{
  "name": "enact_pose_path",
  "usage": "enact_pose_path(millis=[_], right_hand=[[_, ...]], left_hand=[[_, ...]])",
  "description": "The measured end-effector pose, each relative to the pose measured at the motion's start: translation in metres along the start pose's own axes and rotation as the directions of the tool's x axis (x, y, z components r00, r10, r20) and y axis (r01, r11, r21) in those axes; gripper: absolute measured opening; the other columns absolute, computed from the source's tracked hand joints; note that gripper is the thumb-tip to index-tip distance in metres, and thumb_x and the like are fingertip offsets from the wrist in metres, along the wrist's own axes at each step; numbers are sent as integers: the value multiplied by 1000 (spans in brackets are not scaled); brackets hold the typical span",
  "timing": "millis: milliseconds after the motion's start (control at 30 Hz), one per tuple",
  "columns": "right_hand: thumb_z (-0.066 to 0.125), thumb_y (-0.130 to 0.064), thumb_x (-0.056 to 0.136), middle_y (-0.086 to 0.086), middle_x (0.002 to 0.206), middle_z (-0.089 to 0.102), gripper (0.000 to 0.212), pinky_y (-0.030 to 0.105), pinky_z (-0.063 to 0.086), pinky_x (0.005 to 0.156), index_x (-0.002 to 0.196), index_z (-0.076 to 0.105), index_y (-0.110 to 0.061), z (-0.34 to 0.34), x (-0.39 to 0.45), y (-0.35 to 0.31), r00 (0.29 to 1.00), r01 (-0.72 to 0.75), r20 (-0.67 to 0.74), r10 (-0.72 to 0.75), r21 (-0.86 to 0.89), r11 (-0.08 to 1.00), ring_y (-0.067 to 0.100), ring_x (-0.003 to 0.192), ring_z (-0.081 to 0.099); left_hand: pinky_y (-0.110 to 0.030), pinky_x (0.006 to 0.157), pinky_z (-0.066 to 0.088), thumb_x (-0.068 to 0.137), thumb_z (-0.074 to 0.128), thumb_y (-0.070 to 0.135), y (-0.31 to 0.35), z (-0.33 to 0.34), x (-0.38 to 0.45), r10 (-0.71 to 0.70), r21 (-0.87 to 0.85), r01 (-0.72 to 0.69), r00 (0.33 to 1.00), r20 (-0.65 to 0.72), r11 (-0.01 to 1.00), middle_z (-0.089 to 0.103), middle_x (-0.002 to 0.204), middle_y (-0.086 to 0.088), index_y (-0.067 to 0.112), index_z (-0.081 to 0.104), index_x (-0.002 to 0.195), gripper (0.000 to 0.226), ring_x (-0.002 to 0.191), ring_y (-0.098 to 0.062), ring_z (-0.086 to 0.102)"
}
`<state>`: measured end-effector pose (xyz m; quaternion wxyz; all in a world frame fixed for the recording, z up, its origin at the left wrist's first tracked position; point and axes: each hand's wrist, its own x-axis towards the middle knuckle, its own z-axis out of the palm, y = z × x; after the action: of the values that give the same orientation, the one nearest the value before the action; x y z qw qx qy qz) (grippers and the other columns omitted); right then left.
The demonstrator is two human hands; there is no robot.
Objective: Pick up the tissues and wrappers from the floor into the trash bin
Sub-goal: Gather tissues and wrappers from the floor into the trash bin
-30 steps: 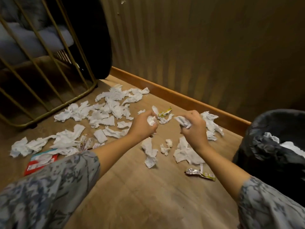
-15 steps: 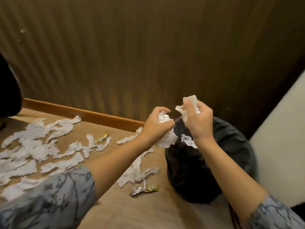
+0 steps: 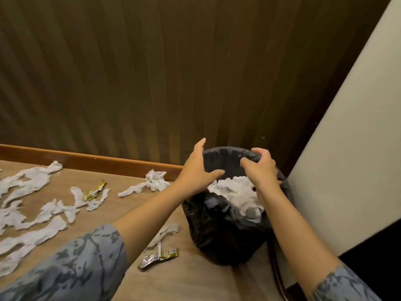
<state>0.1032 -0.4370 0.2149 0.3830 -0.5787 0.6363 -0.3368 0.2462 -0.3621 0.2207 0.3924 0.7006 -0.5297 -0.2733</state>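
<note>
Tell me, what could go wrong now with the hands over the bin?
1. The tissues in the bin are piled near the rim of the trash bin, so some may tumble back out.
2. The left hand and right hand hover open right above the rim; a bump might tip the bin.
3. The silver wrapper lies by the bin's foot under the left arm and could be missed or stepped on.

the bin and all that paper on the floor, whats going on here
A person is clearing litter. Both hands, left hand and right hand, hover open and empty above the black-lined trash bin, where crumpled white tissues lie. More torn white tissues and two foil wrappers remain on the wooden floor.
</note>
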Motion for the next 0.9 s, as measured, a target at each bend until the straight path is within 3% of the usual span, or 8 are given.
enact_pose_path(millis=[133, 267, 367, 500, 600, 700, 767, 900], right_hand=[[58, -37, 74, 0, 133, 48, 22, 54, 42, 103, 93, 52, -46, 27, -15, -33, 980, 168, 88, -181, 139, 976, 28, 121, 49], [63, -27, 91, -6, 112, 62, 10, 25, 49, 88, 101, 63, -28, 65, -45, -68, 858, 376, 261, -443, 270, 887, 9, 104, 56], [64, -27, 92, -10, 95, 66, 10, 16, 50, 73, 100, 68, -22, 90, -76, -86, 753, 366, 418, -508, 375, 852, 4, 91, 61], [62, -29, 93, -7, 98, 65, 19, 16, 48, 70, 109, 65, -18, 129, -103, -76, 631, 212, 658, -410, 362, 908, 7, 88, 60], [58, -34, 95, -1, 113, 60, 28, 19, 44, 64, 119, 59, -20, 167, -117, -42, 603, 181, 763, -232, 152, 972, 7, 88, 56], [60, -51, 88, 3, 138, 50, 48, 42, 42, 99, 130, 46, -32, 207, -123, 9, 626, 226, 778, -47, -123, 966, 21, 116, 53], [61, -61, 82, 5, 147, 40, 65, 54, 30, 109, 137, 38, -36, 225, -125, 39, 637, 305, 771, 15, -270, 913, 32, 133, 39], [64, -64, 77, 12, 157, 20, 90, 52, 23, 113, 149, 18, -36, 238, -123, 87, 620, 430, 772, 141, -484, 762, 38, 143, 18]], left_hand=[[-30, 97, 40, 84, 71, 26, -23, -35, -3, -127, -55, 122, 987, -97, 991, 28, 155, -6, 24, 18, 149, 84, 136, -22, 38], [-30, 89, 48, 85, 71, 25, -53, -82, -14, -291, -123, 272, 938, -190, 955, 42, 145, -6, 22, 28, 144, 73, 122, -23, 51], [-33, 90, 50, 84, 71, 26, -76, -118, -33, -370, -80, 362, 890, -266, 929, 50, 137, -4, 23, 36, 139, 65, 118, -21, 52], [-38, 91, 52, 86, 68, 30, -108, -158, -75, -465, -22, 479, 839, -282, 878, 54, 128, 1, 26, 43, 132, 53, 110, -19, 57], [-33, 85, 51, 87, 66, 29, -138, -170, -116, -518, 51, 546, 817, -253, 836, 54, 126, 1, 26, 44, 133, 51, 103, -18, 58], [-22, 72, 46, 88, 67, 25, -177, -162, -161, -581, 79, 606, 786, -214, 791, 48, 129, -4, 21, 42, 135, 54, 101, -17, 56], [-25, 84, 47, 86, 68, 29, -209, -155, -186, -600, 201, 623, 782, -170, 756, 42, 138, -6, 20, 39, 138, 60, 115, -21, 52], [-35, 113, 30, 77, 73, 44, -263, -146, -208, -647, 448, 573, 762, 15, 686, 7, 157, -13, 26, 24, 145, 85, 145, -30, 18]])
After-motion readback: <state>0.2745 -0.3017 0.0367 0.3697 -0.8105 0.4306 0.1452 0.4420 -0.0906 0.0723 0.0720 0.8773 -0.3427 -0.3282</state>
